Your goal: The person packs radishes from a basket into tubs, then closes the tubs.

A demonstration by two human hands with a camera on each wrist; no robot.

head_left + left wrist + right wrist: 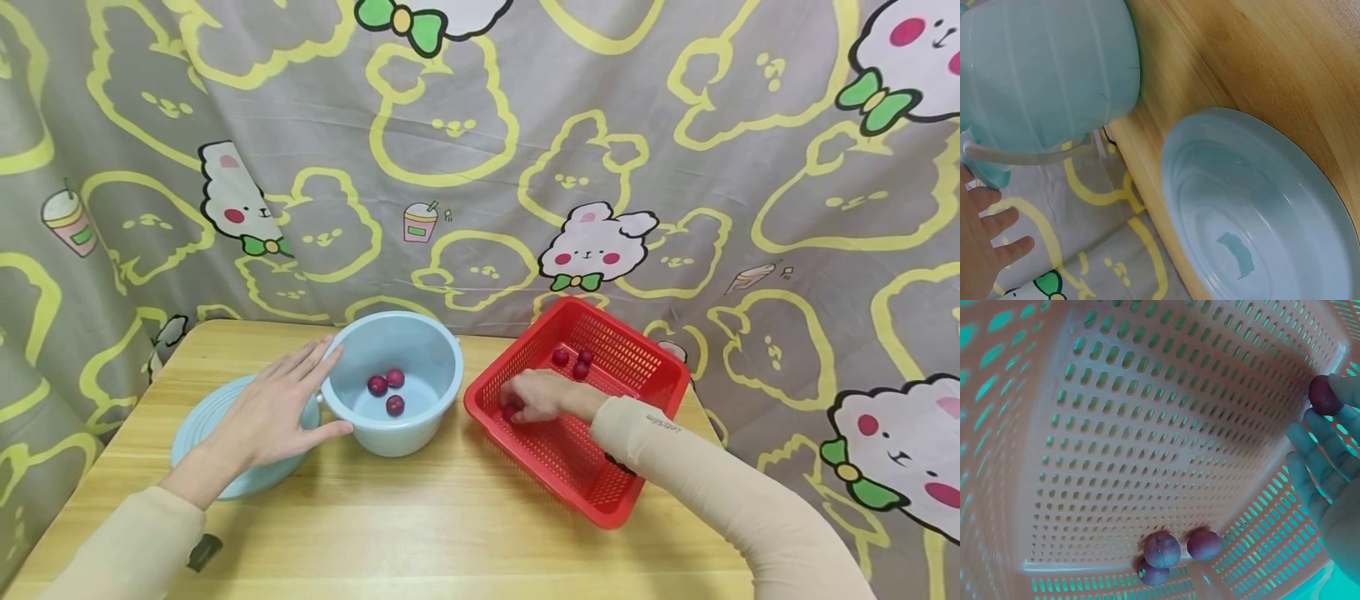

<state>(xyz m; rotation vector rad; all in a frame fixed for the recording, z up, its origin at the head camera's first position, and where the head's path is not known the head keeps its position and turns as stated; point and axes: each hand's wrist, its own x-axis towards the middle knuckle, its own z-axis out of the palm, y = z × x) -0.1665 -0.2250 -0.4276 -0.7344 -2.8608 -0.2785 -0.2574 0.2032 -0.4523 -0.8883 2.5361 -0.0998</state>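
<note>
A grey curtain [450, 292] hangs in soft folds behind the desk [420, 517] and down past its left and right edges, printed with loose yellow outlines of animal heads [453, 125], white rabbit-like faces [592, 250] with pink cheeks and green bows [576, 281], and small pink drink cups [422, 223]. The desk has a pale, yellowish wood-grain top, its streaks running from the left edge toward the right, and its far-left corner is rounded. Light falls fairly evenly over the cloth and wood, with a faint sheen near the desk's near edge.
</note>
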